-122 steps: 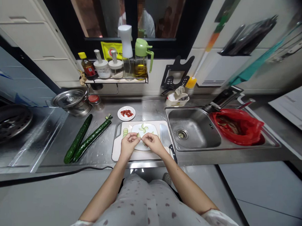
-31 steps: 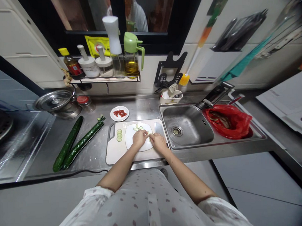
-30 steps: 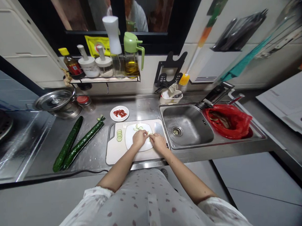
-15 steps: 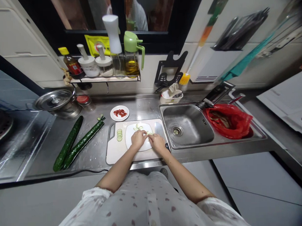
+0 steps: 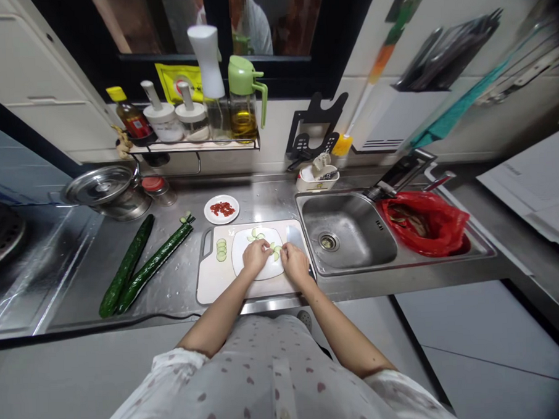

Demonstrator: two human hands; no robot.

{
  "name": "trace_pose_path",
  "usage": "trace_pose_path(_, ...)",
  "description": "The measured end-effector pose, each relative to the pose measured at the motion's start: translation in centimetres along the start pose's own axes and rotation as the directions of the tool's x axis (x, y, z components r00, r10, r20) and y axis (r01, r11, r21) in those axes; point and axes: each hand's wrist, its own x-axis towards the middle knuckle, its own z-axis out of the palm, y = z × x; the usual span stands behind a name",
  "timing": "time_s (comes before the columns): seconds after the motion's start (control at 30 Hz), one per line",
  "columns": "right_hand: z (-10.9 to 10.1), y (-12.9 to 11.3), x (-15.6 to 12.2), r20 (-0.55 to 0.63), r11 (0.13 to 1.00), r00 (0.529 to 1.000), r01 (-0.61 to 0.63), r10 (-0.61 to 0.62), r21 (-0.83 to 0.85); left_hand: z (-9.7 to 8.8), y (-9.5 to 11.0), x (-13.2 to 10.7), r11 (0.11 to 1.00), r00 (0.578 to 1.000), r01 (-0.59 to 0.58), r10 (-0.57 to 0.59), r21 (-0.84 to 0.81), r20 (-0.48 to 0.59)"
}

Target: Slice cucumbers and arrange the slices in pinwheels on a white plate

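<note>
A white plate (image 5: 269,272) rests on the cutting board (image 5: 213,285), carrying thin cucumber slices (image 5: 276,253) at its right side and several more near its far rim. Over the plate, my left hand (image 5: 256,258) is closed in a pinch; whatever its fingertips hold is too small to make out. My right hand (image 5: 295,263) pinches at the plate's right edge, its fingertips on a pale green cucumber slice. A short row of overlapping cucumber slices (image 5: 221,250) lies on the board's left. A knife (image 5: 311,272) lies mostly hidden behind my right hand.
Two whole cucumbers (image 5: 129,265) lie on the counter at left. Behind the board sits a small plate (image 5: 208,214) of chopped red pieces. The sink (image 5: 349,231) adjoins the board on the right, with a red plastic bag (image 5: 440,227) beyond. A condiment shelf (image 5: 193,147) hangs behind.
My right hand has moved slightly right, away from my left hand. The gap between them now shows cucumber slices on the plate. My left hand stays nearly in place.
</note>
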Motion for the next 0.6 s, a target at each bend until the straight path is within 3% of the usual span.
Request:
trace_pose_path(0.27, -0.39, -0.28, 0.68, 0.022, 0.992, 0.992, -0.126, 0.126, -0.005, 0.20, 0.51, 0.06, 0.999, 1.000, 0.004, -0.004, 0.036, 0.007)
trace_pose_path(0.6, 0.06, 0.16, 0.85, 0.039, 0.986, 0.988, -0.154, 0.152, 0.063, 0.22, 0.33, 0.31, 0.999, 0.999, 0.019, -0.020, 0.036, 0.025)
